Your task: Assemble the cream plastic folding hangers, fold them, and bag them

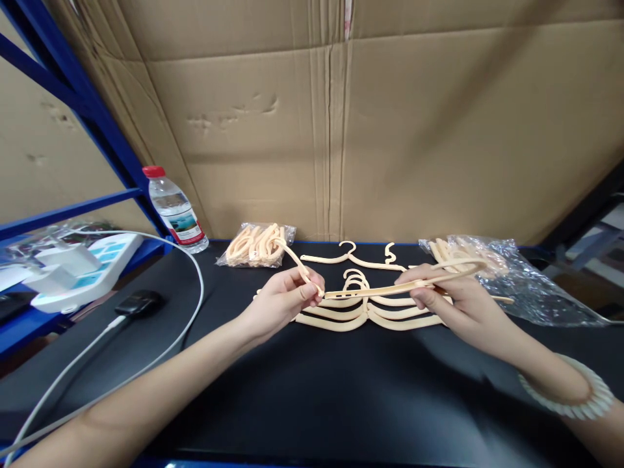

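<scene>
A pale curved piece [295, 260] is pinched between the thumb and fingers of the left hand [285, 300], its far end raised towards the back edge of the bench [312, 396]. A longer piece [373, 292] is grasped by the right hand [451, 299], its curved part bowed over the back of that hand and its straight part stretched across to the left fingertips. There the two are brought end to end; whether they are joined cannot be told. Both are held above the middle of the bench.

Behind them a group of hangers [348, 325] is laid out, hooks towards the back edge, partly hidden by the hands. Nearer that edge a single hanger [325, 259] is placed, with a loose hook [389, 253] just beside it. Along the back edge, a bag of parts [256, 246] is set left of the middle, and a crumpled clear bag [531, 286], with more parts in it, towards the back right corner. A bottle [175, 211] is stood at the back left corner. Near the left edge a black block [140, 303] is laid.
</scene>
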Demonstrator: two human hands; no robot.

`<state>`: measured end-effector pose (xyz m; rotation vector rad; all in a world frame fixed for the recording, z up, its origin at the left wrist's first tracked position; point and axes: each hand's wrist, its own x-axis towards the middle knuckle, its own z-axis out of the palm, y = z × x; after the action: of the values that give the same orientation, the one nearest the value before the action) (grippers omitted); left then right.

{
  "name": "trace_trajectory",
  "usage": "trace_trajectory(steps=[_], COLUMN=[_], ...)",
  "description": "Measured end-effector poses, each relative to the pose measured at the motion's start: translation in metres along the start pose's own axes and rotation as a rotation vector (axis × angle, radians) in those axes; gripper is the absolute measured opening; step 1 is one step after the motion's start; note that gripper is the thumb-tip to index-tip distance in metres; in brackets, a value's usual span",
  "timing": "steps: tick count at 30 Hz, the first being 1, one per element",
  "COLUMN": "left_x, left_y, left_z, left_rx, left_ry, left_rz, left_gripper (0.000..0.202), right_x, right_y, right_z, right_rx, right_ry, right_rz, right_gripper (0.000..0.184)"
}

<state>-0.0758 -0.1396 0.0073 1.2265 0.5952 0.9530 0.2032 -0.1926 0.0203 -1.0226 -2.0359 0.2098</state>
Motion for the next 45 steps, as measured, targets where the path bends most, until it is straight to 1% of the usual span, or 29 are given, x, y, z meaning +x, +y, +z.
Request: trace_trajectory(steps=[3,7,10,13,16,19,25,29,36,45], left_x=[-0.002,-0.005,-0.005,-0.004,-0.003,-0.004,-0.007,-0.009,-0.012,-0.015], left_y=[0.001,0.002,0.001,0.001,0.001,0.0,-0.003,-0.005,-0.009,-0.016], left_z=[0.002,0.002,0.001,0.0,0.0,0.0,0.007,0.01,0.014,0.019], left_rx=[-0.046,-0.092,-0.115,-0.135,-0.141,-0.132,-0.133,-0.114,-0.038,-0.014], left_ry=[-0.015,-0.044,-0.079,-0.092,-0.094,-0.089,-0.033,0.041,0.164,0.27], left_rz=[-0.049,-0.104,-0.121,-0.127,-0.135,-0.134,-0.04,-0.009,0.043,0.121], left_gripper=[0.02,0.017,0.017,0.019,0.021,0.023,0.027,0.029,0.031,0.023], right_x=[0.0,0.0,0.0,-0.002,-0.002,-0.002,-0.002,-0.004,-0.007,-0.006], right_y=[-0.002,-0.003,-0.004,-0.003,-0.003,-0.004,-0.011,-0.016,-0.02,-0.027], right_z=[0.001,0.001,0.002,0.003,0.004,0.005,0.01,0.014,0.019,0.022], right_rx=[-0.03,-0.044,-0.042,-0.035,-0.019,-0.011,-0.004,-0.008,-0.029,-0.065], right_ry=[0.013,0.04,0.034,0.016,0.003,0.018,0.057,0.088,0.086,0.09], right_rz=[0.001,-0.017,-0.005,0.01,-0.009,-0.041,-0.054,-0.06,-0.061,-0.024], right_gripper=[0.033,0.03,0.028,0.023,0.02,0.02,0.022,0.023,0.022,0.025])
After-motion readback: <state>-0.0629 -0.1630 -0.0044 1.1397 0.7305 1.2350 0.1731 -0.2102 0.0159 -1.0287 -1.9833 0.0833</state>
